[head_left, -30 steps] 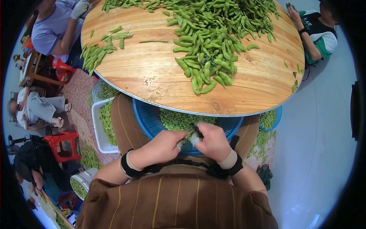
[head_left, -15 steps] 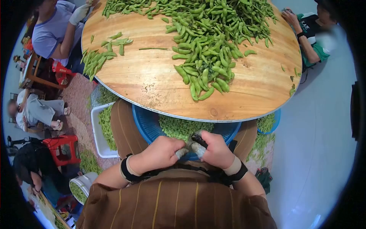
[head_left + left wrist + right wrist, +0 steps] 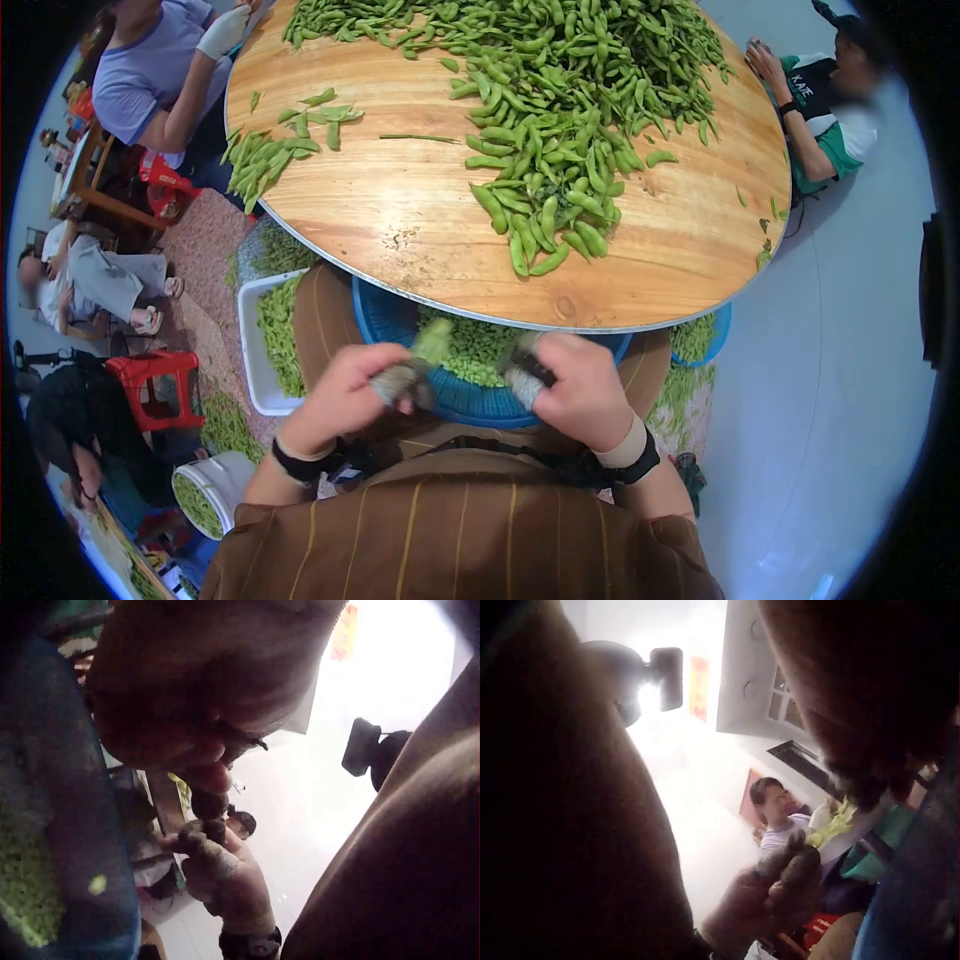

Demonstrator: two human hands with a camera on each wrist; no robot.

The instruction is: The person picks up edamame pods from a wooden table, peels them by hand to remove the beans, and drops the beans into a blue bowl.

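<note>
Sits at a round wooden counter (image 3: 430,230), with a broad heap of green pods (image 3: 570,110) spread from the far side toward the middle and a small pile of pods (image 3: 265,165) at the left edge. Has a thin stem (image 3: 420,138) lying between the two. Shares the counter with a person in a lilac shirt (image 3: 150,70) on the left and a person in green and black (image 3: 830,100) on the right.

Has a blue basin (image 3: 480,405) of shelled beans (image 3: 475,350) between brown-clad legs (image 3: 325,320), its far part hidden under the counter's near rim. Holds the left hand (image 3: 355,385) by the basin's left side, fingers curled, with a blurred green pod (image 3: 432,340) just beyond the fingertips; cannot tell whether gripping it. Holds the right hand (image 3: 580,385) by the basin's right side, fingers curled; cannot tell whether gripping anything.

Has a white tub (image 3: 250,350) just outside the left leg, a white bucket (image 3: 235,475) farther back and a red stool (image 3: 155,375) well out to the left. Has a blue bowl (image 3: 722,335) beyond the right leg, partly under the rim. Leaves a gap between the hands over the beans, with the counter's edge just ahead of the fingers. Borders pale floor (image 3: 800,400) on the right.
</note>
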